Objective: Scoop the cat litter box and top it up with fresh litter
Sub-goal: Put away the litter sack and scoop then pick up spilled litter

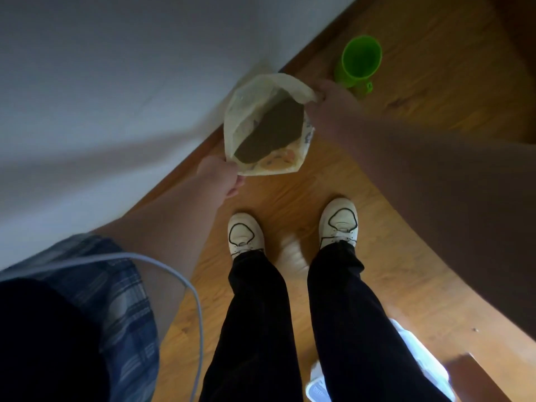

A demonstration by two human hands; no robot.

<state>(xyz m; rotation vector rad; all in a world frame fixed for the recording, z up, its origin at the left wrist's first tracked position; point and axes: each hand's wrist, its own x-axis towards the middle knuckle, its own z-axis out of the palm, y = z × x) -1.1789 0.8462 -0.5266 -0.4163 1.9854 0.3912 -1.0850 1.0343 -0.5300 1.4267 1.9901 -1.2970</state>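
Looks like the top-up step. The litter bag (pixel 249 111) is in the upper middle of the frame, over the floor (pixel 406 140) by the wall. I can't tell if it's resting or lifted. Left hand (pixel 222 177) pinches the bag's lower-left edge, and right hand (pixel 330 100) grips the upper-right edge, though that one's blurry.

I'd keep both edges taut and tip slowly, or the soft mouth could fold and dump everything at once. Inside is a dark grey-brown bed of litter (pixel 272 132), well below the rim. The green cup (pixel 346 72) at upper right looks empty. No litter box in view.
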